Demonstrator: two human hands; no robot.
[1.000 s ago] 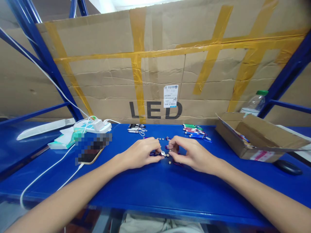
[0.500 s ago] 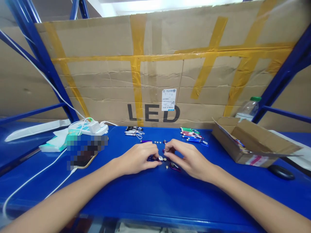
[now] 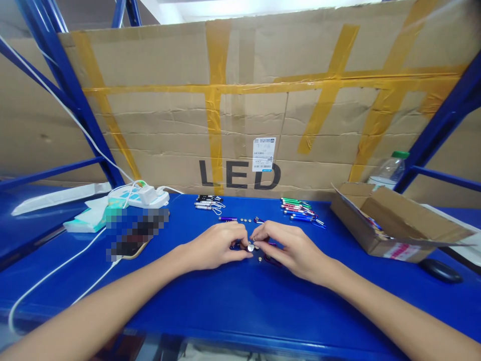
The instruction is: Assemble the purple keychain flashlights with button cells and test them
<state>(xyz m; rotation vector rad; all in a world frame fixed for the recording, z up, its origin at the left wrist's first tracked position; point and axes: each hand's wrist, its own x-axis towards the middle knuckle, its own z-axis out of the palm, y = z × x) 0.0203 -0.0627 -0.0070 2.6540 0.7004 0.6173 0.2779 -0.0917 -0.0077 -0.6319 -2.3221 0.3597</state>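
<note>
My left hand [image 3: 221, 244] is closed around a small dark blue or purple keychain flashlight [image 3: 251, 248], its round silvery end pointing right between thumb and forefinger. My right hand [image 3: 291, 248] pinches a tiny button cell [image 3: 253, 239] just above that end; the fingertips partly cover it. Beneath the right fingers lies a purple carabiner [image 3: 271, 259], mostly hidden. A small round metal piece [image 3: 260, 259] rests on the blue table [image 3: 233, 306] in front of the hands. Behind them are a purple tube [image 3: 227, 219], several button cells [image 3: 245, 220] in a row and a small purple-rimmed part [image 3: 258, 220].
Black and silver flashlights [image 3: 209, 203] lie at the back; green, red and blue ones [image 3: 300, 210] lie further right. An open cardboard box [image 3: 376, 240] and a black mouse [image 3: 439, 271] sit right. Left are a phone [image 3: 137, 240], tissue pack [image 3: 88, 218] and power strip [image 3: 150, 195].
My right hand has moved slightly left and down, bringing its pinched fingertips to the flashlight's end. My left hand keeps its hold. The whole view has shifted a little.
</note>
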